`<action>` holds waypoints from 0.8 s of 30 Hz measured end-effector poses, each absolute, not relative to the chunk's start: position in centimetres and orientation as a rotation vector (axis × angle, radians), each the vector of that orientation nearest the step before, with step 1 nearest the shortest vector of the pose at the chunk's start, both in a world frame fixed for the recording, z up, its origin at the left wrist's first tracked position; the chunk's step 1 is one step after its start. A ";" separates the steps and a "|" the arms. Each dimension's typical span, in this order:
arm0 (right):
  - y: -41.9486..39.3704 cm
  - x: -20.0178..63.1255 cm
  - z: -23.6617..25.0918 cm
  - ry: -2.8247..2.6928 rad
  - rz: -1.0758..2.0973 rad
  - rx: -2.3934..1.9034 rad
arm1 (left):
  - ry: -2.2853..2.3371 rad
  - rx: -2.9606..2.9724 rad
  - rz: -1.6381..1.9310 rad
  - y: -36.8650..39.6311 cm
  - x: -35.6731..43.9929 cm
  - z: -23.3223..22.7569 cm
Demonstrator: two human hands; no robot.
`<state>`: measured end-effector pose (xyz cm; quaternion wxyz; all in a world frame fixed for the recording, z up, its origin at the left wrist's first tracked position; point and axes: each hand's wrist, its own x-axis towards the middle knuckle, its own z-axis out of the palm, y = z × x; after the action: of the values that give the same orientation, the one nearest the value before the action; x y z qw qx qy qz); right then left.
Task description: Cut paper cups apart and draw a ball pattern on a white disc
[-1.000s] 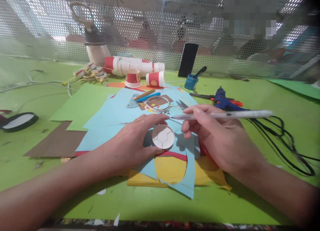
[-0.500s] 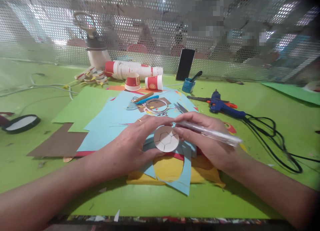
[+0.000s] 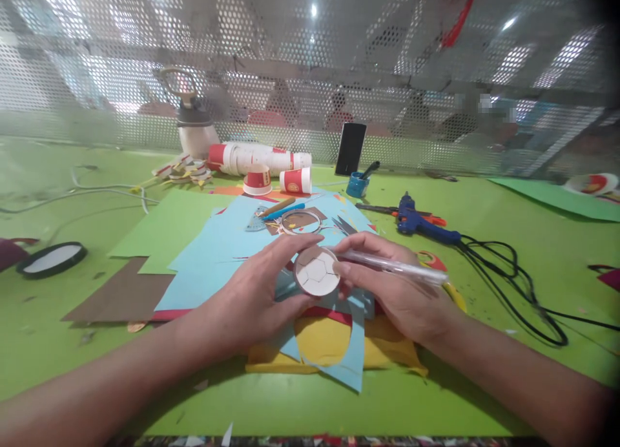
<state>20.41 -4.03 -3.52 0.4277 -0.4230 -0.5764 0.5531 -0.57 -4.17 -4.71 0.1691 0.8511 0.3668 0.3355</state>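
Note:
A small white disc (image 3: 318,272), with black lines like a football's panels drawn on its face, is held over the paper. My left hand (image 3: 264,282) grips it by the rim, thumb below and fingers above. My right hand (image 3: 397,279) has a clear-barrelled pen (image 3: 392,266) lying across it, the rear end pointing right. The right thumb presses the disc's right edge, and the pen's tip is hidden behind the fingers and disc. Under the hands lie a light blue sheet (image 3: 357,350) with a round cut-out and a yellow piece (image 3: 397,347).
Behind the hands are a tape ring (image 3: 301,222), a blue cutter-like tool (image 3: 285,210) and scissors (image 3: 345,226). Paper cups (image 3: 295,180), a blue jar (image 3: 357,185) and a phone-like black slab (image 3: 351,150) stand farther back. A blue glue gun (image 3: 426,224) with looping cable lies right.
The disc has turned in my fingers, so its drawn lines sit differently. My right thumb has come onto its edge, with the pen still held. The head view has tilted up slightly.

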 end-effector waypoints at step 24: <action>-4.0 20.7 -3.2 -1.540 1.394 -1.021 | 0.758 2.425 0.862 -4.1 -0.6 -3.9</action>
<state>20.66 -3.96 -3.24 0.4017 -0.4041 -0.6094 0.5514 -0.56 -4.06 -3.88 0.2274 0.8802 0.2750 0.3129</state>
